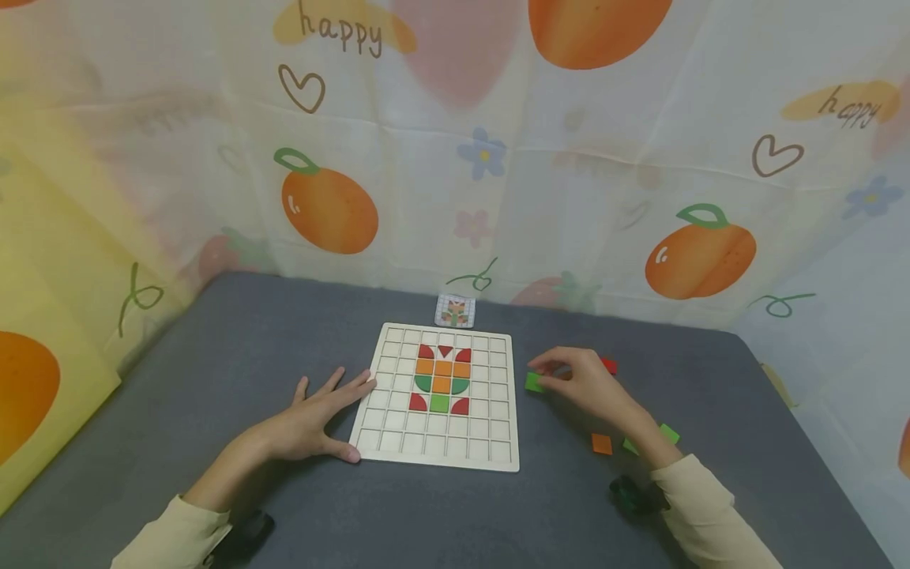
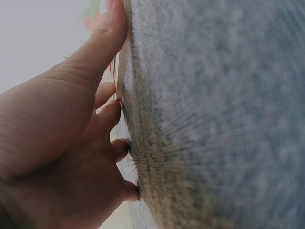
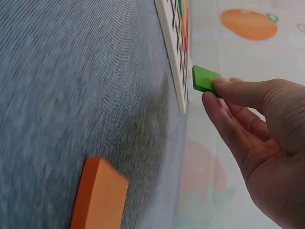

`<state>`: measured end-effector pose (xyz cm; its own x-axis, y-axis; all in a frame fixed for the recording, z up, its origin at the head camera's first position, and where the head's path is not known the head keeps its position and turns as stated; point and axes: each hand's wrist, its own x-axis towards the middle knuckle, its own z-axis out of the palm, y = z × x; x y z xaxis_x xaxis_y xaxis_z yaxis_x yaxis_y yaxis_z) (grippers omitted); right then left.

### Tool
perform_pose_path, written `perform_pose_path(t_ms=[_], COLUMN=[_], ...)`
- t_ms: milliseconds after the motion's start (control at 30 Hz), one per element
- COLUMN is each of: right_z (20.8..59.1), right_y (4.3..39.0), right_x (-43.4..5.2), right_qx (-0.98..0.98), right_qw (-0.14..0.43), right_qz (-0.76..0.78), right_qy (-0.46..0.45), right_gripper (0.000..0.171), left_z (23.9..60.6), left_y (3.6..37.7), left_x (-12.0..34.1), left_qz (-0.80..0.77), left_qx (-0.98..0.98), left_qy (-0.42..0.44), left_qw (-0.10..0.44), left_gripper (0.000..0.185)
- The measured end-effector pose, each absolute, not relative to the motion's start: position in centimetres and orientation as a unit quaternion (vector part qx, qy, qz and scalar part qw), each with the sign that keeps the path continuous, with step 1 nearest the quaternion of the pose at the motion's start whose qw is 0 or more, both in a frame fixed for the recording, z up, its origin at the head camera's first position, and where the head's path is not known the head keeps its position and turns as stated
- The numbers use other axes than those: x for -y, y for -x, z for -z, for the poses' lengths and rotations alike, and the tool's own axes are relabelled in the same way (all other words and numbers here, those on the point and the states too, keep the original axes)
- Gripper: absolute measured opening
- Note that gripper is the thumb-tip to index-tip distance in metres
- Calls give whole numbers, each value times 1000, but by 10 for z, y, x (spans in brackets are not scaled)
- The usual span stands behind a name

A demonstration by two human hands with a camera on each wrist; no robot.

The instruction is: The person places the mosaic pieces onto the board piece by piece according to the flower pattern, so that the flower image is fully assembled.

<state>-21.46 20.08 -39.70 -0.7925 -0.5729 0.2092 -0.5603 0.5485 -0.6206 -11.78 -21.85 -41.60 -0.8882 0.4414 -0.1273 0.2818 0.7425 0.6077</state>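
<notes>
A pale wooden grid board (image 1: 435, 444) lies on the grey cloth, with red, orange and green tiles (image 1: 442, 378) set in its middle cells like a flower. My left hand (image 1: 323, 407) rests flat beside the board's left edge, fingers straight, with the thumb against the near left corner (image 2: 121, 71). My right hand (image 1: 547, 376) pinches a small green square tile (image 1: 533, 382) just right of the board. In the right wrist view the green tile (image 3: 204, 78) sits between thumb and fingertips (image 3: 224, 86), a little off the cloth, close to the board's edge (image 3: 171, 52).
Loose tiles lie right of the board: an orange one (image 1: 601, 443) (image 3: 99, 195), a red one (image 1: 609, 365) behind my right hand, and green ones (image 1: 669, 433) by my wrist. A small pattern card (image 1: 455, 310) stands behind the board. A fruit-printed curtain (image 1: 498, 158) surrounds the table.
</notes>
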Motion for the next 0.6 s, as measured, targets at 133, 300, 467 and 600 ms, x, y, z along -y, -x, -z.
perform_pose_path(t_ms=[133, 300, 467, 600], right_z=[396, 397, 400, 401], right_y=[213, 210, 209, 208], right_x=[-192, -180, -167, -159], right_qx=[-878, -872, -871, -866], right_qw=[19, 29, 42, 47], right_qz=[354, 364, 359, 358], right_qy=[323, 326, 332, 346], right_gripper=[24, 23, 23, 23], left_z=[415, 415, 416, 416], left_y=[118, 117, 117, 117], left_x=[218, 218, 218, 218], left_qz=[-303, -305, -306, -306], left_qx=[-923, -923, -923, -923], left_qy=[-195, -195, -194, -194], left_qw=[133, 132, 131, 130], left_gripper=[106, 106, 106, 106])
